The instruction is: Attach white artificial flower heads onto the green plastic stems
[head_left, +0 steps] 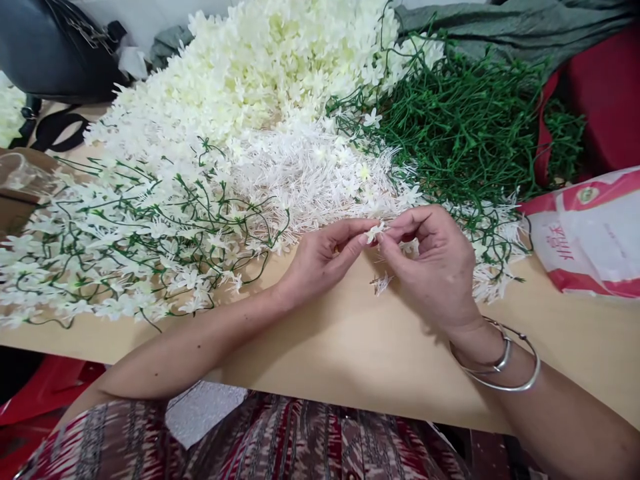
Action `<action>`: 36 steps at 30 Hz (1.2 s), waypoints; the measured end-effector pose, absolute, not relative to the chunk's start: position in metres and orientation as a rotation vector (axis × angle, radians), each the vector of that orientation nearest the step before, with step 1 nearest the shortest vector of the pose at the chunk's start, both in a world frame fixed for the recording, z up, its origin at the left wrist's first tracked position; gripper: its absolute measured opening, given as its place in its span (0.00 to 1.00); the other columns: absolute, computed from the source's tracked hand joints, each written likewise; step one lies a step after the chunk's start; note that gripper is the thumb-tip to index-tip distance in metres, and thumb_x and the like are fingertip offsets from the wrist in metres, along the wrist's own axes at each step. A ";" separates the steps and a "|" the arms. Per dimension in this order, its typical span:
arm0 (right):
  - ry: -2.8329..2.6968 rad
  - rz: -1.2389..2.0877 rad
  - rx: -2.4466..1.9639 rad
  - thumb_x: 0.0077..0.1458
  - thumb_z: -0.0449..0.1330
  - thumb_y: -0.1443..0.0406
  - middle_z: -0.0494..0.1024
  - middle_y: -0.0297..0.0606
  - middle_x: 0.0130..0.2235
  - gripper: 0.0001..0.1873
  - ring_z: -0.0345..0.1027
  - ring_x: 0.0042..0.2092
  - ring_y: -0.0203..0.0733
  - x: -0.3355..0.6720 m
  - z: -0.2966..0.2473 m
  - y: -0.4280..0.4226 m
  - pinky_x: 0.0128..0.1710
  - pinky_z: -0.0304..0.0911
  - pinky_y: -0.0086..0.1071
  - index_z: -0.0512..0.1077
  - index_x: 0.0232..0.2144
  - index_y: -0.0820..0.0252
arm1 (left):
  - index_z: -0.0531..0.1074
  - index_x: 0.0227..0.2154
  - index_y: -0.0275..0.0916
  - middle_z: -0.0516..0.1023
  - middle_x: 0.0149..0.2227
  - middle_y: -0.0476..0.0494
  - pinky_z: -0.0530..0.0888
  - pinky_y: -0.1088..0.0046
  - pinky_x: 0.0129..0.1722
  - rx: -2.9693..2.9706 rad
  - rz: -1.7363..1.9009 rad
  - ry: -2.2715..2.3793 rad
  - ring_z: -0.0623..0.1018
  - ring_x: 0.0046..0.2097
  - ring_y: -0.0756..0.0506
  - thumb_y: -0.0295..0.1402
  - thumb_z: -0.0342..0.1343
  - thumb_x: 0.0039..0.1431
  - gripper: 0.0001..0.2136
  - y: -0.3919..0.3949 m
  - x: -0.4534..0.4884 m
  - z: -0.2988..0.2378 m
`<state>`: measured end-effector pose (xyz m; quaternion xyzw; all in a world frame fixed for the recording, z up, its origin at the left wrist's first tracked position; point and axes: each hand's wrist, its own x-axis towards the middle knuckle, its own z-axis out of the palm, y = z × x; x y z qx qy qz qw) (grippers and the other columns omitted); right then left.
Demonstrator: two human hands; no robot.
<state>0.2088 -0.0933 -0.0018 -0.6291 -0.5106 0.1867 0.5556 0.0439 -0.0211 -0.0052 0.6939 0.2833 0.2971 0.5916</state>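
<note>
Left hand [325, 260] and right hand [433, 263] both pinching flower [375, 232]. Keep grip light, near centre; it'd likely crease if squeezed.

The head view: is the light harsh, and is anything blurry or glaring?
Head view: the light looks soft, with faint shadows on the table beside the right hand; the silver bangles glint; petals merge in the pale flower heap; the small white flower at the fingertips looks slightly soft.

Bright, diffuse light; soft shadows on table [340, 347]; pale blossoms [270, 60] washed-out.
</note>
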 end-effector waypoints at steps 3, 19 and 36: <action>-1.200 0.444 -1.510 0.58 0.67 0.67 0.77 0.33 0.34 0.10 0.73 0.36 0.46 0.208 -0.002 -0.094 0.40 0.70 0.43 0.70 0.39 0.49 | 0.80 0.54 0.41 0.86 0.52 0.39 0.79 0.67 0.57 1.612 0.667 0.666 0.84 0.54 0.44 0.41 0.58 0.72 0.15 -0.022 0.044 -0.005; -1.193 0.454 -1.379 0.60 0.68 0.65 0.76 0.33 0.33 0.10 0.72 0.36 0.44 0.204 -0.004 -0.095 0.40 0.72 0.43 0.71 0.40 0.48 | 0.76 0.36 0.38 0.85 0.34 0.47 0.79 0.75 0.39 1.334 0.843 0.747 0.85 0.38 0.49 0.49 0.73 0.57 0.19 -0.008 0.044 -0.010; -1.131 0.576 -1.330 0.61 0.70 0.62 0.79 0.33 0.34 0.10 0.74 0.35 0.43 0.210 -0.003 -0.094 0.35 0.73 0.38 0.76 0.44 0.47 | 0.68 0.30 0.40 0.78 0.25 0.53 0.73 0.78 0.29 1.368 0.832 0.767 0.80 0.28 0.53 0.49 0.74 0.55 0.22 -0.009 0.046 -0.005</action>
